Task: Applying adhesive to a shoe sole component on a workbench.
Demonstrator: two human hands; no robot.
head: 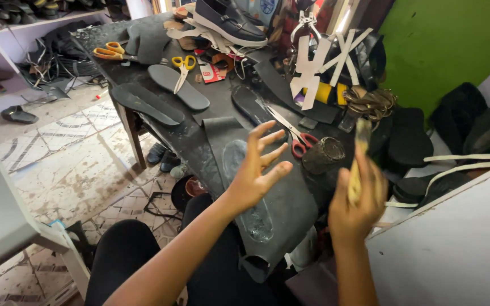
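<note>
Three pairs of scissors on the dark surface [194, 139]: orange-handled scissors [109, 52] at the far left end, yellow-handled scissors [183, 67] lying over a sole, red-handled scissors [291, 136] nearest the hands. Three loose dark soles laid flat: long sole [146, 105], grey sole [178, 86], black sole [253, 107] further right. One dark rubber sheet [290, 209] hangs over the near edge, with one sole-shaped glue patch [248, 190] marked on it, shiny. One dark glue pot [323, 154] stands just right of the red-handled scissors. One navy shoe [229, 22] at the far end. White paper strips [324, 59], number unclear, lean at the back right.

Left hand [254, 173]: raised above the rubber sheet, palm turned toward the pot, all five fingers spread wide, holding nothing, not touching the sheet. Forearm comes up from lower left.

Right hand [354, 204]: closed in a fist around a brush [358, 161], held upright, tip blurred, just right of the glue pot and above the surface edge. Black-clad knees below, tiled floor [69, 164] to the left.
</note>
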